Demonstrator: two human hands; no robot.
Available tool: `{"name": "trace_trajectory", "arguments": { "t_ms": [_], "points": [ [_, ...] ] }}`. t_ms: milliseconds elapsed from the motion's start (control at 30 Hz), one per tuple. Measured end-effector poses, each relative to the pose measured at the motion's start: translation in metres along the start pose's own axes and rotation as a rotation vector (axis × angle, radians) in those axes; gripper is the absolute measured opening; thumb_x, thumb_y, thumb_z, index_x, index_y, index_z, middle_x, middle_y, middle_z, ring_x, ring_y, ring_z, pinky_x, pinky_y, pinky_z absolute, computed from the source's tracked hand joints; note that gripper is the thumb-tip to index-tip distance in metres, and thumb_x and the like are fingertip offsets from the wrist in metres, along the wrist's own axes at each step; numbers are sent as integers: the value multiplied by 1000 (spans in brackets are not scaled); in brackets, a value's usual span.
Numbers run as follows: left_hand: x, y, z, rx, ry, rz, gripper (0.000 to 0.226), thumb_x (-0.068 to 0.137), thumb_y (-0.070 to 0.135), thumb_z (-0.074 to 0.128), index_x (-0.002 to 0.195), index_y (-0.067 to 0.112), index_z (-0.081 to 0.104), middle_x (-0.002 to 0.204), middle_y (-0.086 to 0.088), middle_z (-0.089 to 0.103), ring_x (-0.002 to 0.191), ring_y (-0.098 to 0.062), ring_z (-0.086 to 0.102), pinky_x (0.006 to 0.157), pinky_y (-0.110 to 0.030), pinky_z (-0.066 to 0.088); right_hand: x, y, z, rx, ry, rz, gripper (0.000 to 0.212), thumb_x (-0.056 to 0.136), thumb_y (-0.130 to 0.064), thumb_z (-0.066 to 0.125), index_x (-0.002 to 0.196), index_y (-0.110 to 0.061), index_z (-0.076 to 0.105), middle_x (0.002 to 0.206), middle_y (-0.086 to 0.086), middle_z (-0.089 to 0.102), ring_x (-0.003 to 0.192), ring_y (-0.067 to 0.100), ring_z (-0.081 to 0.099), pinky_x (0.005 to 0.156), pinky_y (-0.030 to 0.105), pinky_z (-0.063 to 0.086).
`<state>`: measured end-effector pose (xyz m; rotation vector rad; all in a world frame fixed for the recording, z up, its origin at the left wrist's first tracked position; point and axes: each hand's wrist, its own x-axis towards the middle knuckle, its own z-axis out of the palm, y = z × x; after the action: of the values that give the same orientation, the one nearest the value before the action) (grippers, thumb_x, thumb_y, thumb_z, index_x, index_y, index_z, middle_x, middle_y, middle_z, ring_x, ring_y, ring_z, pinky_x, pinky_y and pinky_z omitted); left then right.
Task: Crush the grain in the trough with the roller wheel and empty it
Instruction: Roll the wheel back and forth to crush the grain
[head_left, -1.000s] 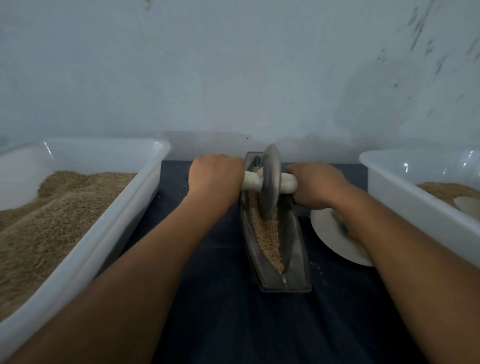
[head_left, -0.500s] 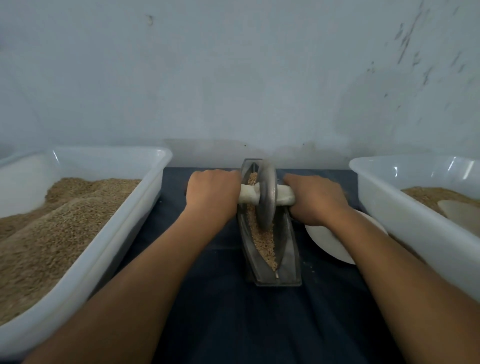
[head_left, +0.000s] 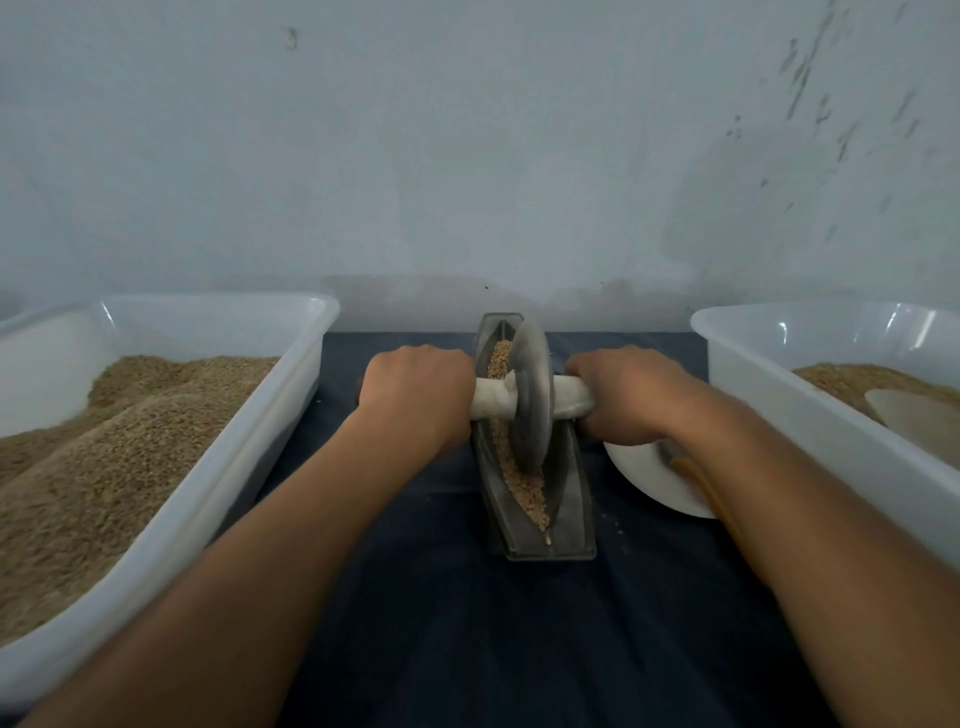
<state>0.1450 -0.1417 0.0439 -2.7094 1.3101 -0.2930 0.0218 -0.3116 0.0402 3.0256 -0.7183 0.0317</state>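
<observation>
A narrow dark metal trough (head_left: 574, 499) lies lengthwise on the dark cloth in the middle of the table, with tan grain (head_left: 527, 491) along its groove. A grey metal roller wheel (head_left: 532, 400) stands upright in the groove, about mid-trough, on a pale wooden axle handle (head_left: 493, 402). My left hand (head_left: 418, 395) grips the left end of the handle. My right hand (head_left: 626, 392) grips the right end. Both fists hide the handle's tips.
A large white plastic tub (head_left: 218, 467) heaped with grain stands on the left. Another white tub (head_left: 810, 395) on the right holds grain and a pale scoop (head_left: 914, 421). A white plate (head_left: 652, 478) sits by the trough under my right forearm. A grey wall rises behind.
The wheel has rolled from the trough's far end toward me to about its middle, both hands moving with the handle. More grain now shows beyond the wheel.
</observation>
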Motion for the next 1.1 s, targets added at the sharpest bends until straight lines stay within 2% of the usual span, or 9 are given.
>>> {"name": "trace_trajectory", "arguments": {
  "t_ms": [133,233,333,500,633,800,867,1000,1100],
  "points": [
    [-3,-3,-3,-15,-50,32,40,81,36,70,115,21,56,89,2,53,79,-20,53,67,-37,43,-9,-4,-9,-9,-94,-29,29,75,-37,75,97,-35,56,88,-9,62,78,15,58,59,30,42],
    [-5,-4,-7,-12,-84,48,42,80,39,71,114,21,56,85,3,53,77,-20,54,64,-36,41,-16,-6,-16,6,-151,-27,33,74,-39,78,101,-33,60,92,-7,65,83,15,62,67,32,49],
    [-7,-3,-12,-6,-103,63,42,77,40,73,112,22,58,80,4,52,75,-19,55,62,-35,41,-21,-7,-22,33,-217,-24,31,74,-38,79,100,-33,62,85,-8,68,79,12,65,71,33,54],
    [-13,1,-21,13,-137,72,36,76,39,73,103,22,58,75,5,52,63,-13,49,60,-33,40,-27,-9,-29,20,-326,-27,24,76,-36,79,94,-33,63,76,-7,72,71,8,68,63,27,50],
    [-18,3,-27,32,-161,99,38,77,38,73,108,21,61,77,4,54,71,-16,55,63,-34,43,-30,-10,-32,30,-396,-28,21,77,-37,80,88,-31,63,68,-9,71,68,6,68,64,26,50],
    [-18,4,-27,15,-163,98,37,78,35,74,109,20,60,75,5,50,67,-14,51,65,-34,44,-29,-9,-30,56,-406,-34,19,77,-35,80,85,-31,63,62,-13,70,64,3,68,62,25,48],
    [-16,4,-24,5,-161,89,35,77,33,74,104,21,58,73,5,48,63,-13,47,65,-34,45,-28,-8,-28,66,-396,-40,18,77,-34,79,87,-31,64,63,-13,70,63,3,67,61,25,47],
    [-12,4,-19,-6,-116,68,28,76,31,72,90,21,51,71,3,50,62,-15,49,65,-35,49,-22,-9,-23,62,-311,-55,21,75,-33,78,90,-32,65,71,-9,71,66,5,65,58,25,45],
    [-8,3,-15,-22,-83,61,26,76,31,71,93,21,54,71,3,49,65,-17,51,66,-36,49,-18,-10,-19,32,-223,-50,33,74,-34,78,104,-32,65,89,-8,67,79,11,63,66,30,51]
  ]
}}
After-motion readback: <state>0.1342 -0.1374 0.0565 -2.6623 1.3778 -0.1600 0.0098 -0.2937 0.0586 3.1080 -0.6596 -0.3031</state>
